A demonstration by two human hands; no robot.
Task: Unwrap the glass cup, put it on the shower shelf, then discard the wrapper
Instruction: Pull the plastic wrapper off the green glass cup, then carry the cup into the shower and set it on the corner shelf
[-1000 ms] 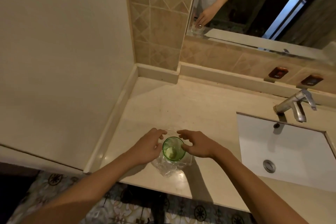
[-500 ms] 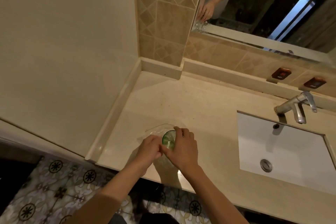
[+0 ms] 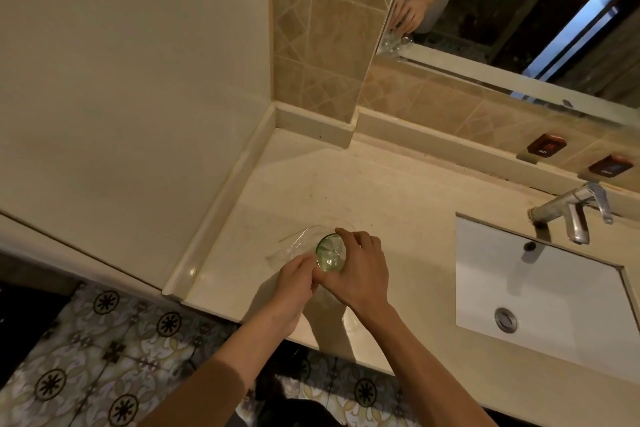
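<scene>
Head view: green glass cup (image 3: 330,251) sits on the beige worktop (image 3: 398,204) near its front edge, toward the left end, well left of the sink (image 3: 540,295). Cup mouth faces the camera; whether it stands dead upright I can't tell. Right hand (image 3: 358,270) is curled over the cup's right side, fingers (image 3: 349,238) wrapped round the rim, thumb at the near side, so it grips the cup. Left hand (image 3: 298,274) is closed in a pinch at the cup's lower left edge, touching the right thumb; looks pinched on the clear wrapper (image 3: 294,243), but the exact contact is hidden. Wrapper is transparent film, spread out on the worktop to the left of and behind the cup, partly under it. Faucet (image 3: 571,211) stands at the back edge behind the sink. Mirror (image 3: 502,10) above the back wall reflects an arm and a hand. Patterned floor tiles (image 3: 104,350) show below the worktop's front edge.
</scene>
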